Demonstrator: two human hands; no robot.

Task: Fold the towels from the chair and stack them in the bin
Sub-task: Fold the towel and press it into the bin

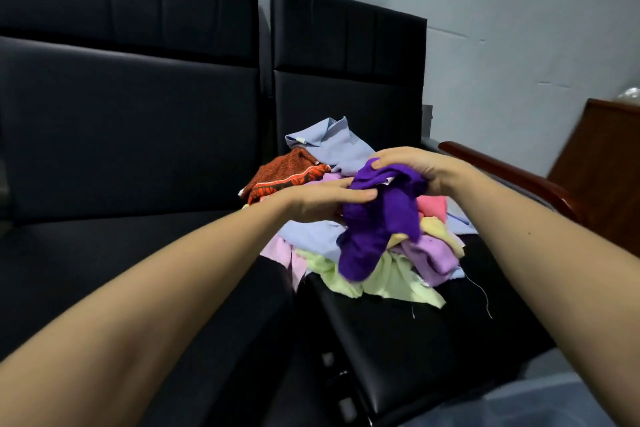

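Purple towel (377, 229), deep violet and crumpled, hangs over the heap of pastel and orange towels (398, 274) on the black chair (398, 340), its bunched top pinched by the left hand (322, 199) and gripped by the right hand (412, 165).

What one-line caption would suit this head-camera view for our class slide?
Left hand and right hand grip a crumpled purple towel above the pile of towels on a black chair.
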